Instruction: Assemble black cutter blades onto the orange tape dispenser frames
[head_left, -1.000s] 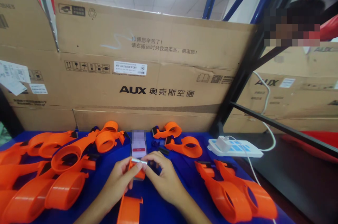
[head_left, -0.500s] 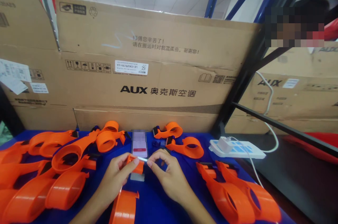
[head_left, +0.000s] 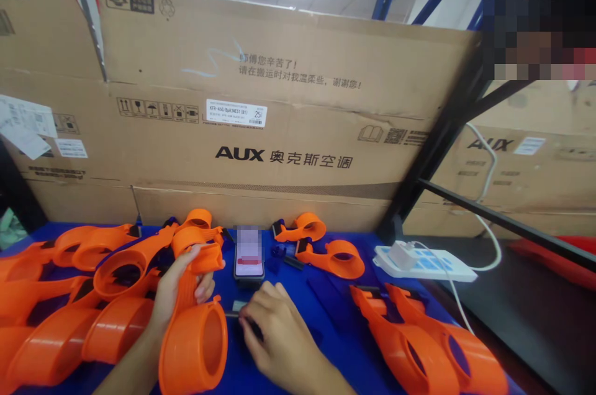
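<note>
My left hand (head_left: 173,286) is closed round the neck of an orange plastic tape dispenser (head_left: 194,336), holding it up off the blue table (head_left: 298,345) with its round ring toward me. My right hand (head_left: 274,336) rests knuckles-up on the table, fingers curled over small dark and silvery parts (head_left: 239,307); what it grips is hidden. A phone (head_left: 248,256) with a lit screen lies just beyond both hands.
Piles of orange dispensers lie at the left (head_left: 69,295) and right (head_left: 419,339), with two more behind the phone (head_left: 326,246). A white power strip (head_left: 426,261) with a cable sits at the right. Cardboard boxes (head_left: 279,103) wall the back; a dark shelf frame (head_left: 465,196) stands right.
Both hands were pinching a small metal strip onto the dispenser's end. Now the left hand has lifted the dispenser leftward and the right hand has dropped to the table.
</note>
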Available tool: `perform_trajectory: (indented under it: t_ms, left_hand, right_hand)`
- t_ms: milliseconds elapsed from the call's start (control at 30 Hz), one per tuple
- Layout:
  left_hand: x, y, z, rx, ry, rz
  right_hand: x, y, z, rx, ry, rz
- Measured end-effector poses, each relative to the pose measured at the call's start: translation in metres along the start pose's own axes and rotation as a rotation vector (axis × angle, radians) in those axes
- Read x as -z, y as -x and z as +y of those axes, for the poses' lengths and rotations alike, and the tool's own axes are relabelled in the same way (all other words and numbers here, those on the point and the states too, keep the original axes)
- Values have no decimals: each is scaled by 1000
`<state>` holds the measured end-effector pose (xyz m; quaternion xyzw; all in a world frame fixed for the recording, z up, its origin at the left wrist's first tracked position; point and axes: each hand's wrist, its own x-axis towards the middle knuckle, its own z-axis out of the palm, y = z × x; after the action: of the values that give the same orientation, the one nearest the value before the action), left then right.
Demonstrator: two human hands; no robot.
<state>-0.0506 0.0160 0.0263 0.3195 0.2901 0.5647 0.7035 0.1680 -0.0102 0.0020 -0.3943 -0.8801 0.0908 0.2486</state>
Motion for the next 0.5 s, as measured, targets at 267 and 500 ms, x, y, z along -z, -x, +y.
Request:
perform_trajectory:
  t_ms: [267, 500]
  left_hand:
    - [-2, -1, -3, -51, -23, 47]
    - [-3, -5, -9, -68, -146, 126]
  right_hand:
    - [-10, 0, 3, -46, 71, 33]
    - [9, -1, 6, -119, -122, 113]
